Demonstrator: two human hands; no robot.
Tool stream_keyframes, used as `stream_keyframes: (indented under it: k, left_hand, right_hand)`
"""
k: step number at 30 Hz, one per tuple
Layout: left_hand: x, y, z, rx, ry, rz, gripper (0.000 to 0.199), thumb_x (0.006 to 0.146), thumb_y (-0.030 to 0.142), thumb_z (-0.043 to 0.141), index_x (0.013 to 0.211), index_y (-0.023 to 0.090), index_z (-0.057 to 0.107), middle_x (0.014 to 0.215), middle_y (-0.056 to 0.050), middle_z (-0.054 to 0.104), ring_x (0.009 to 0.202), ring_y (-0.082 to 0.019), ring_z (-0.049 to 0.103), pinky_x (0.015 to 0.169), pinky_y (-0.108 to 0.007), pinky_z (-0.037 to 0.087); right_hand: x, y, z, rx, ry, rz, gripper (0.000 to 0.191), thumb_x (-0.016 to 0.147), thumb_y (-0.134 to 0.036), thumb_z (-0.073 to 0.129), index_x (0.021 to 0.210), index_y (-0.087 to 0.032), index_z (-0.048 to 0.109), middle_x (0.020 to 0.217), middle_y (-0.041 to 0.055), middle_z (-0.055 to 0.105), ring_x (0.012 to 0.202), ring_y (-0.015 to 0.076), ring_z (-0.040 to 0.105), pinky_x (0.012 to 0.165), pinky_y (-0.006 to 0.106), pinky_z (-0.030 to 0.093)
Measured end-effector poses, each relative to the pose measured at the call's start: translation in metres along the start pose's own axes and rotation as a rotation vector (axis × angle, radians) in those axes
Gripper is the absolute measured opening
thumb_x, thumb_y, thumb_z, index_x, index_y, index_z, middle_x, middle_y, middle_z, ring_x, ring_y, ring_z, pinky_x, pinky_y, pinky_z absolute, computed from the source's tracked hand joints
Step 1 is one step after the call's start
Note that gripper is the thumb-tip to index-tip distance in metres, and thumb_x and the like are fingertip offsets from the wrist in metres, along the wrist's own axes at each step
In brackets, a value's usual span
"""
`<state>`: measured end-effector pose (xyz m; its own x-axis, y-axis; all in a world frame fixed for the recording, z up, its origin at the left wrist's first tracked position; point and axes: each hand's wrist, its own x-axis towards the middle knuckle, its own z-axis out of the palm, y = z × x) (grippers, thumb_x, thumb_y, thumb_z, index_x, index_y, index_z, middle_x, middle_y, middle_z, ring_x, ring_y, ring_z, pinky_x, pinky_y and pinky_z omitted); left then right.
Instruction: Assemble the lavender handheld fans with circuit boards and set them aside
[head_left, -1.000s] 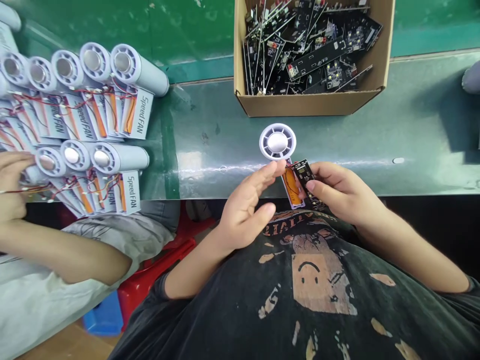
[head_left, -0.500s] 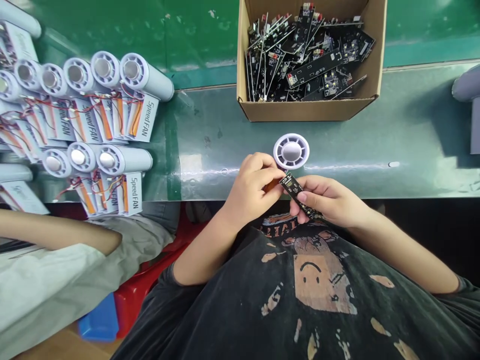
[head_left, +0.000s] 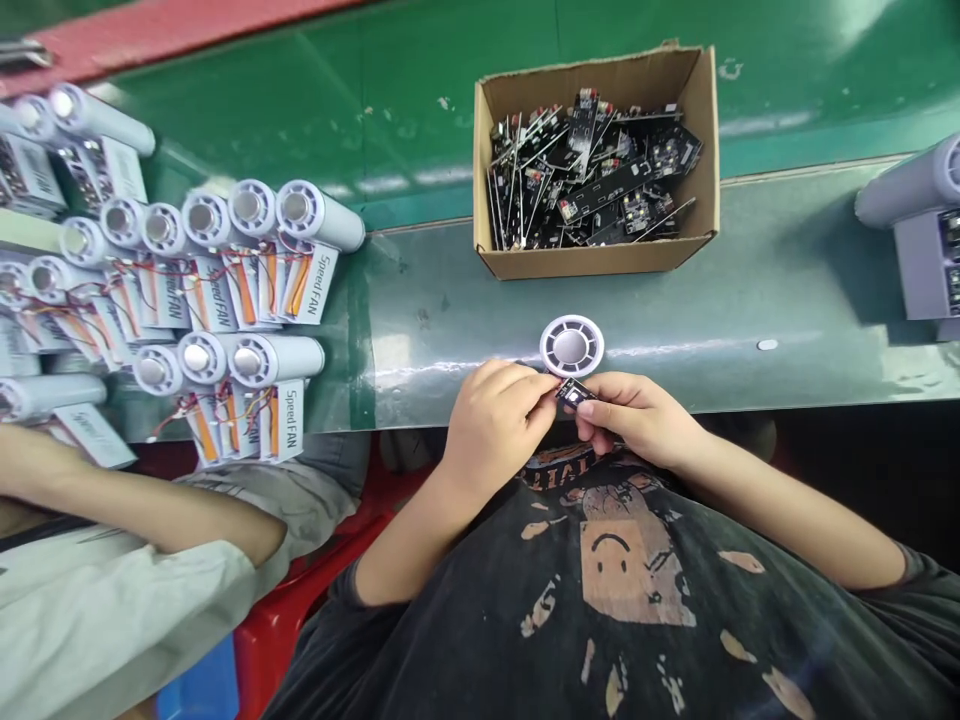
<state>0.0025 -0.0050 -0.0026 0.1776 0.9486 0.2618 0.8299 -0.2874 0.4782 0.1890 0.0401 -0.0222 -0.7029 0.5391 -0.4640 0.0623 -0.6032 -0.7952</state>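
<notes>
My right hand (head_left: 637, 415) is closed on a black circuit board (head_left: 574, 392), thumb on top and fingers beneath. My left hand (head_left: 499, 415) pinches at the board's far-left end; a tiny reddish bit shows by the fingertips, but what they hold is too small to make out. Just beyond both hands is the round, vented end of a pale lilac fan (head_left: 571, 346) with a silver centre. The rest of that fan is hidden behind my hands.
A cardboard box (head_left: 600, 262) full of black circuit boards stands behind. Rows of fans (head_left: 322, 215) with orange-and-red wiring lie at left, near a co-worker's arm (head_left: 150, 500). At right are another fan (head_left: 911, 190) and a small white piece (head_left: 766, 345).
The head view has shifted, so the bench scene sits lower. In my right hand the circuit board has turned, showing less of its length. My left hand stays pinched at its end.
</notes>
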Motion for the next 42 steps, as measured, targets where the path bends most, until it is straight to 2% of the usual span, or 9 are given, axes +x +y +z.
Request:
stream_keyframes:
  k: [4,7,10,17,22,25,35,39,42]
  left_hand:
    - [0.009,0.001,0.0,-0.048,-0.122,-0.157,0.013,0.079,0.009,0.062,0.071,0.019,0.065,0.064,0.002,0.062,0.064,-0.016,0.056,0.06,-0.029,0.044]
    - [0.007,0.003,-0.006,-0.031,-0.118,-0.178,0.007,0.082,0.013,0.064,0.079,0.02,0.065,0.065,0.003,0.062,0.063,-0.015,0.057,0.061,-0.029,0.045]
    - [-0.006,0.004,-0.015,0.036,-0.064,-0.057,0.01,0.089,0.019,0.063,0.098,0.017,0.066,0.08,-0.002,0.068,0.073,-0.017,0.061,0.07,-0.032,0.05]
    - [-0.019,-0.004,-0.019,0.29,-0.199,0.203,0.026,0.094,0.018,0.052,0.117,0.012,0.063,0.093,-0.007,0.069,0.078,-0.021,0.06,0.065,-0.034,0.048]
    - [-0.017,-0.011,-0.011,0.322,-0.018,0.319,0.023,0.09,0.017,0.058,0.112,0.019,0.065,0.086,-0.004,0.068,0.079,-0.02,0.059,0.068,-0.034,0.046]
    - [-0.018,-0.013,-0.008,0.29,-0.01,0.378,0.022,0.09,0.016,0.058,0.111,0.021,0.064,0.094,-0.004,0.07,0.084,-0.02,0.06,0.071,-0.034,0.045]
    - [-0.011,0.002,0.004,0.35,-0.15,0.109,0.028,0.09,0.014,0.046,0.111,0.014,0.065,0.08,-0.006,0.062,0.072,-0.022,0.058,0.062,-0.035,0.042]
    - [-0.006,-0.002,0.001,0.056,-0.185,0.006,0.028,0.092,0.013,0.046,0.11,0.013,0.067,0.081,-0.005,0.062,0.076,-0.019,0.06,0.067,-0.032,0.049]
    - [-0.009,-0.007,-0.001,-0.09,-0.126,0.038,0.032,0.095,0.012,0.043,0.121,0.01,0.061,0.089,-0.006,0.067,0.082,-0.016,0.062,0.075,-0.029,0.052]
  right_hand:
    - [-0.001,-0.002,0.002,-0.007,0.049,0.034,0.03,0.077,-0.044,0.07,0.071,-0.017,0.058,0.063,-0.0034,0.061,0.047,0.006,0.054,0.046,0.02,0.044]
    - [-0.002,-0.002,0.003,-0.005,0.09,0.049,0.032,0.075,-0.046,0.072,0.072,-0.018,0.058,0.062,-0.0039,0.061,0.047,0.0063,0.054,0.046,0.021,0.043]
    - [-0.002,-0.001,0.003,-0.01,0.106,0.051,0.034,0.075,-0.048,0.072,0.071,-0.018,0.057,0.062,-0.004,0.061,0.047,0.0062,0.054,0.047,0.021,0.043]
    - [-0.002,-0.001,0.003,-0.03,0.105,0.055,0.034,0.075,-0.047,0.072,0.07,-0.018,0.056,0.062,-0.004,0.06,0.047,0.0063,0.054,0.047,0.021,0.043]
    - [-0.003,-0.003,0.004,-0.019,0.124,0.06,0.037,0.073,-0.05,0.074,0.069,-0.018,0.057,0.061,-0.0039,0.061,0.047,0.007,0.054,0.048,0.022,0.044]
    - [-0.003,-0.004,0.004,-0.006,0.126,0.058,0.038,0.071,-0.051,0.075,0.069,-0.018,0.058,0.06,-0.0041,0.061,0.047,0.007,0.054,0.048,0.022,0.044]
    - [0.0,0.0,0.003,0.0,0.155,0.029,0.036,0.074,-0.05,0.072,0.072,-0.018,0.056,0.061,-0.004,0.06,0.047,0.0068,0.053,0.047,0.022,0.042]
    - [0.0,-0.001,0.004,-0.034,0.169,0.05,0.034,0.075,-0.049,0.07,0.073,-0.019,0.054,0.061,-0.0043,0.059,0.046,0.0068,0.052,0.046,0.022,0.041]
    - [0.0,-0.002,0.004,-0.034,0.174,0.065,0.032,0.077,-0.047,0.068,0.074,-0.019,0.053,0.06,-0.0049,0.058,0.045,0.0064,0.051,0.046,0.021,0.04]
